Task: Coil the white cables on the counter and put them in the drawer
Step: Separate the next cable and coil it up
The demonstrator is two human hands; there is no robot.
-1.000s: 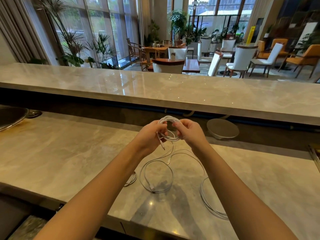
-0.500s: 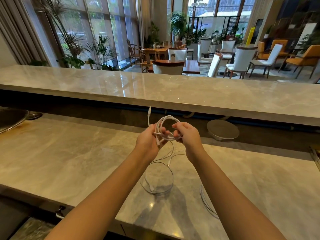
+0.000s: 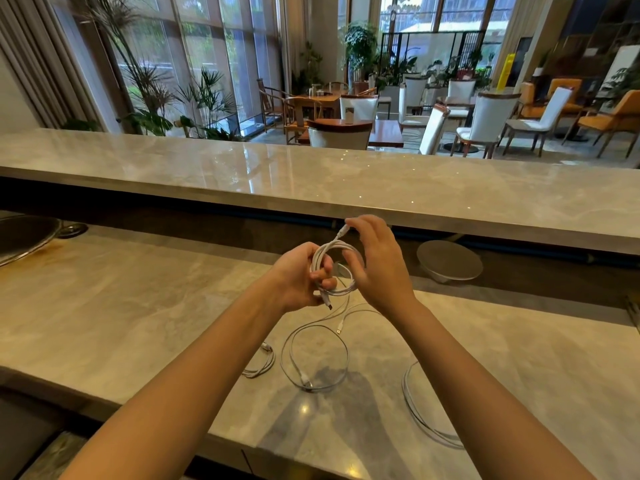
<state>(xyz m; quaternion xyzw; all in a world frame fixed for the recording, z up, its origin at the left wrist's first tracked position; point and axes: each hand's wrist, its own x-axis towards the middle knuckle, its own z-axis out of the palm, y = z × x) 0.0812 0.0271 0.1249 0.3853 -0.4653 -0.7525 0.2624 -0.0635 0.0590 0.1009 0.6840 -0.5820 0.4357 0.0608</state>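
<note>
A coiled white cable (image 3: 329,252) hangs above the marble counter (image 3: 138,306), held between both hands. My left hand (image 3: 298,275) grips the coil's left side, a plug end dangling below it. My right hand (image 3: 377,261) pinches the cable's other plug end above the coil with thumb and forefinger. On the counter below lie more white cables: a loose loop (image 3: 313,358), a small bundle (image 3: 261,363) to its left, and another bundle (image 3: 422,414) to the right, partly hidden by my right arm. No drawer front is clearly visible.
A raised marble bar top (image 3: 346,181) runs across behind the counter. A round metal disc (image 3: 448,259) rests at the back right. A dark pan or sink rim (image 3: 24,237) sits at the far left. Chairs and tables stand beyond the bar.
My right hand has let go of the coil's side and lifted, now pinching the free plug end above it. My left hand keeps holding the coil.
</note>
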